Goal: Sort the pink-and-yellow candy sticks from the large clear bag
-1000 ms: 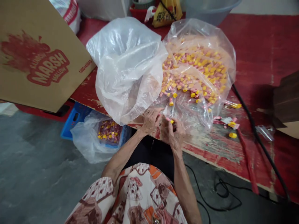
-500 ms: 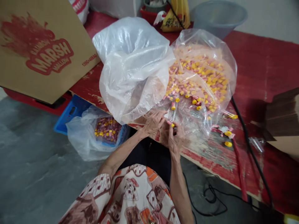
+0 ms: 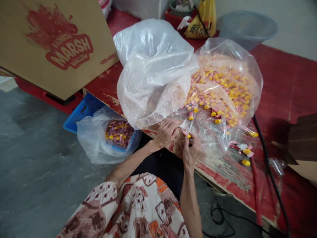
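Observation:
At the table's front edge my right hand (image 3: pixel 190 152) pinches a small pink piece with a yellow cap (image 3: pixel 189 136) between thumb and fingers. My left hand (image 3: pixel 166 134) is just to its left, fingers curled and pressed together; what they hold, if anything, cannot be made out. Beyond the hands lies a clear plastic bag (image 3: pixel 229 62) with many similar pink-and-yellow pieces (image 3: pixel 232 91), some spilling from its mouth toward me. A large whitish plastic bag (image 3: pixel 155 74) stands beside it on the left, close above my left hand; its contents are hidden.
A marshmallow carton (image 3: pixel 81 77) stands at left. Below the table edge, a blue crate (image 3: pixel 79 114) holds a plastic-lined heap of capped pieces (image 3: pixel 119 134). Loose yellow caps (image 3: pixel 246 162) and a black cable (image 3: pixel 266 155) lie at right. A grey basin (image 3: pixel 249 28) is at the back.
The whole view has shifted, so things sit farther right. Both hands stay close together, and my right hand keeps the capped piece. My left fingers look more curled than before.

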A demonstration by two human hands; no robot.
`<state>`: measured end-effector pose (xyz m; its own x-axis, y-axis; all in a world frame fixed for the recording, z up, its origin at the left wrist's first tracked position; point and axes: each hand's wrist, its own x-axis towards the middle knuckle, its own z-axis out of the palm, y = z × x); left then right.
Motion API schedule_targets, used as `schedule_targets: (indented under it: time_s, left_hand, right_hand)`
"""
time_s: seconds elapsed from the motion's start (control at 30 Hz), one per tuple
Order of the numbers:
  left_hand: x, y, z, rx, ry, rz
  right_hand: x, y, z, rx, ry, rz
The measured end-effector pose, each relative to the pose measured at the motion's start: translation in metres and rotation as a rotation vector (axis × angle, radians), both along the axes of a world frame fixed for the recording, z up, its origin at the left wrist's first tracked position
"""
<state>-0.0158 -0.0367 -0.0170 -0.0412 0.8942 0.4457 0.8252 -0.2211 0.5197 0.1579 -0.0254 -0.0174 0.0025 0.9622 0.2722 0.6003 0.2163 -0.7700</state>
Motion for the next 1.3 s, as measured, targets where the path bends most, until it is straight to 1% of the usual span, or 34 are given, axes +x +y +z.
schedule_targets:
  time_s: [0.1,0.17,0.23,0.3,0.4,0.53,0.63,0.77,0.87,0.93,1.0,1.13,1.23,1.3]
  left_hand:
    - [-0.003,-0.003,-0.006,-0.009,0.025,-0.019]
    - [-0.005,-0.004,-0.007,-0.024,0.018,-0.040]
    - [-0.007,-0.005,-0.004,-0.009,-0.019,-0.041]
    - [-0.007,-0.006,-0.001,0.027,-0.072,-0.010]
    - [-0.007,-0.006,-0.002,0.027,-0.137,0.014]
    - [-0.011,-0.002,-0.008,-0.039,-0.202,-0.059]
    - [-0.013,-0.001,-0.007,-0.027,-0.233,-0.048]
    - [-0.007,-0.003,-0.007,0.032,-0.178,0.009]
    - [0.001,-0.001,-0.009,-0.018,-0.074,-0.044]
    - [0.004,0.000,-0.008,-0.051,-0.041,-0.088]
    - [0.007,-0.001,-0.004,-0.033,-0.048,-0.093]
    - [0.008,-0.010,-0.002,0.011,-0.060,-0.048]
    - [0.004,-0.017,-0.003,-0.001,-0.072,-0.086]
    - [-0.002,-0.023,-0.001,0.023,-0.093,-0.074]
  right_hand:
    - [-0.001,-0.001,0.001,0.002,0.001,-0.009]
    - [-0.001,-0.001,0.002,-0.007,-0.004,-0.009]
    - [-0.002,-0.002,0.003,-0.012,0.001,-0.012]
    - [-0.002,-0.003,0.003,-0.017,0.003,-0.017]
    - [-0.002,-0.002,0.001,-0.015,-0.018,-0.020]
    - [-0.002,0.000,0.000,0.005,-0.045,-0.023]
    - [-0.001,0.000,0.000,-0.008,-0.036,-0.015]
    - [0.001,0.000,-0.001,-0.041,-0.002,0.007]
    - [0.001,-0.001,-0.002,-0.041,-0.007,0.000]
    - [0.001,-0.001,-0.002,-0.034,-0.019,-0.018]
    - [0.002,-0.001,-0.003,-0.031,-0.032,-0.026]
    - [0.003,-0.001,-0.005,-0.054,-0.044,-0.026]
    - [0.004,0.001,-0.004,-0.070,-0.068,-0.022]
    - [0.005,0.002,-0.003,-0.058,-0.082,-0.024]
